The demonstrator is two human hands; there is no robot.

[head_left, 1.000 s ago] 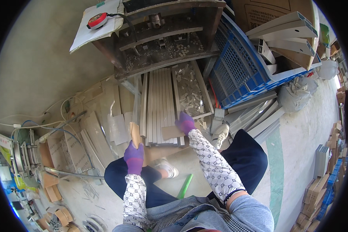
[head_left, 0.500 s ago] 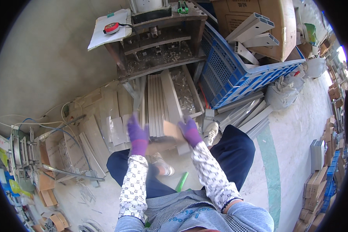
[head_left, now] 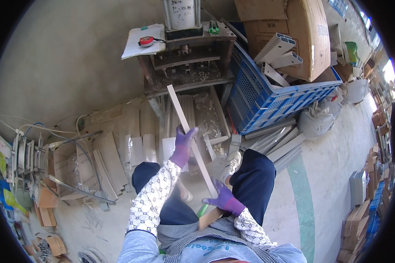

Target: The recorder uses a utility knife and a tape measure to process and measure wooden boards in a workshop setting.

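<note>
While we face the press [head_left: 188, 61], we list: one pale bar [head_left: 202, 164], slanting before the press; our left hand [head_left: 184, 141], fingers clamped around that bar; our right hand [head_left: 227, 198], near the bar's end farthest from the press, thumb and fingers apart, grip we cannot tell; one blue crate [head_left: 249, 87], right of the press.

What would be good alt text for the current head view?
A purple-gloved left hand grips a long pale bar partway along its slanting length, with the right hand at its lower end. Beyond stand a dark metal machine and, to its right, a blue crate.
</note>
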